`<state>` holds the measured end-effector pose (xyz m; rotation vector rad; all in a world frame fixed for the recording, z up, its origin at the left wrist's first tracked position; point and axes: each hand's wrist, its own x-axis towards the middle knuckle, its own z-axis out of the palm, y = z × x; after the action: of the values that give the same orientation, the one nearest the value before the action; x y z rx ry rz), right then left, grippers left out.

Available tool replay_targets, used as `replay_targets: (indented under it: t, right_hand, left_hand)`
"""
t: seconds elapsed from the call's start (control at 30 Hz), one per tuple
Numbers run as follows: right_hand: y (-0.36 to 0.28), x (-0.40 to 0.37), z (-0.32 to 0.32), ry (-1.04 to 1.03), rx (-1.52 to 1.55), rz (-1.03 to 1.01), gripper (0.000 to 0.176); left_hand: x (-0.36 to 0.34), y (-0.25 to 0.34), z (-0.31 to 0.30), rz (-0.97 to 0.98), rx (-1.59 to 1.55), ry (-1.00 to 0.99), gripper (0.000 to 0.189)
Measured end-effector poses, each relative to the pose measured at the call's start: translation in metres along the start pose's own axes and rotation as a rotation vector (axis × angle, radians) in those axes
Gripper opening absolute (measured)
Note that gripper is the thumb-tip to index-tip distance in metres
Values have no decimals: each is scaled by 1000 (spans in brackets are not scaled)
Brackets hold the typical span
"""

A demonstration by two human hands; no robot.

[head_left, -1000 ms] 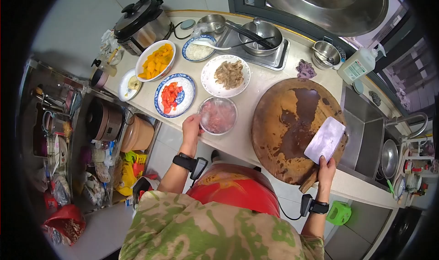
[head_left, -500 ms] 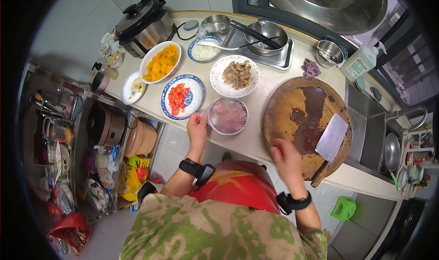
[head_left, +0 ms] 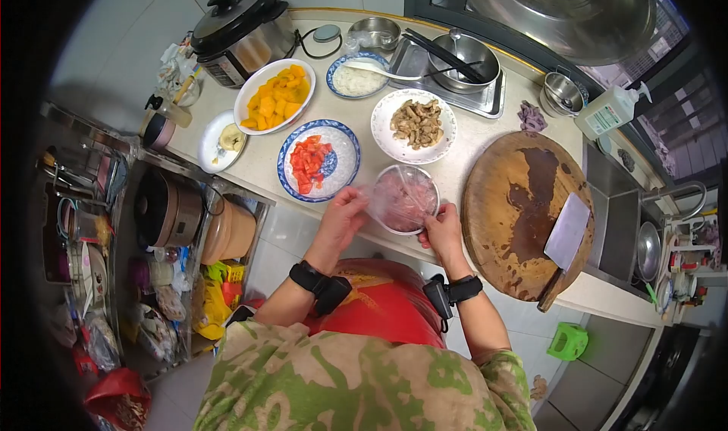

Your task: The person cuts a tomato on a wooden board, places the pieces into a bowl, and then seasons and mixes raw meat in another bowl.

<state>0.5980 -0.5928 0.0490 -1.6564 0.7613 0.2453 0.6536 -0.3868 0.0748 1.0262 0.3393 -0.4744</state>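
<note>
Both hands are at a clear bowl [head_left: 434, 190] of pink minced meat [head_left: 403, 203] that stands on the counter [head_left: 470, 154] close to its front edge.

**State of the hands**
- Left hand [head_left: 345, 209]: fingers pinched shut on the transparent film [head_left: 390, 192] at the bowl's left side, where the film is lifted off the rim.
- Right hand [head_left: 441, 230]: fingers curled against the bowl's lower right rim, bracing it. Whether film is also caught under these fingers cannot be told.

**Surroundings**
- A plate of tomato pieces [head_left: 345, 146] lies just beside the left hand.
- A round cutting board [head_left: 523, 203] lies to the right, bearing a cleaver [head_left: 570, 230] whose handle points toward the counter's front edge.

**Probable faults and causes**
1. The bowl slides or tips off the front edge. Cause: the pull on the film is stronger than the right hand's hold, and there is little counter between the bowl and the edge.
2. The film tears or clings to the meat. Cause: the pull comes from one pinch point.
3. The cleaver is knocked. Cause: the right forearm swings outward against the handle.
4. The tomato plate is bumped. Cause: the left hand draws back leftward.
</note>
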Motion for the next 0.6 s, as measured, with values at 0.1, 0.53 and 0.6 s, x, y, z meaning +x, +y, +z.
replay_targets:
  t: [0.1, 0.53, 0.6]
  right_hand:
    - [18, 7, 2, 157, -224, -121, 32]
    - [7, -27, -13, 283, -365, -257, 30]
    - [7, -32, -13, 290, -480, -278, 30]
  left_hand:
    - [8, 3, -14, -128, -84, -49, 6]
    - [18, 22, -32, -541, 278, -199, 52]
    - [14, 46, -30, -538, 296, -186, 54]
